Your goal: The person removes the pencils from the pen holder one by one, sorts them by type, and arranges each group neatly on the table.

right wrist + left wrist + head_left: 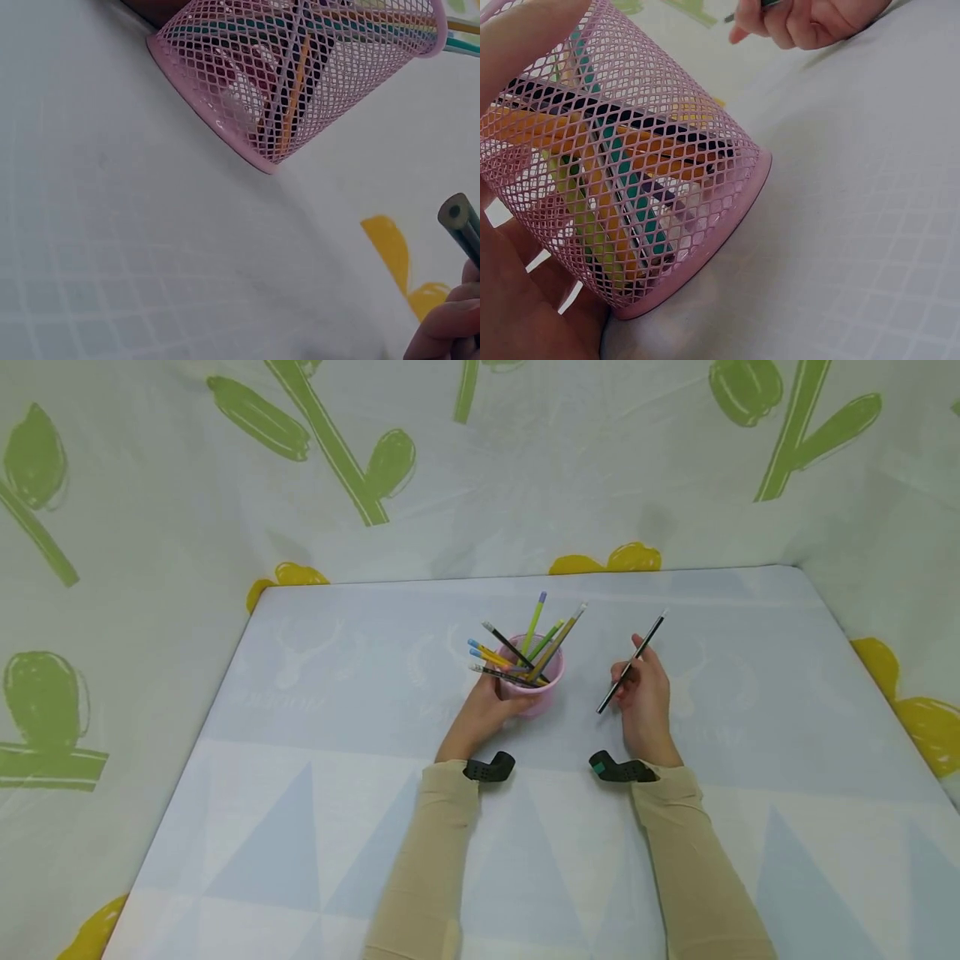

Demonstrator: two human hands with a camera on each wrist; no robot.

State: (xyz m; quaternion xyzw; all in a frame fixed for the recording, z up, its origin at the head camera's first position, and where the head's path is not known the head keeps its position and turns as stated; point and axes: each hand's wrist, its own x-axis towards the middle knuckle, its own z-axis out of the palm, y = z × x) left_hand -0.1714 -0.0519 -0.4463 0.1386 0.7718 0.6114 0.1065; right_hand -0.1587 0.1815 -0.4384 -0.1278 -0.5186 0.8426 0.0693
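A pink mesh pencil cup (pixel 542 700) stands on the table, gripped from its left side by my left hand (pixel 482 710), thumb across the near side. Several pencils lean out of it in different directions; yellow, green and black ones show, some with eraser ends. Through the mesh in the left wrist view, their lower ends cross inside the cup (pixel 697 274). To the right of the cup, my right hand (pixel 645 700) holds a black pencil (pixel 633 658) slantwise, apart from the cup. Its blunt lower end with a dark core shows in the right wrist view.
The table (pixel 360 710) has a pale cover with blue triangles along the near part. Behind and beside it hangs a white cloth (pixel 525 485) printed with green and yellow plant shapes. A black wrist device (pixel 491 767) sits on each forearm.
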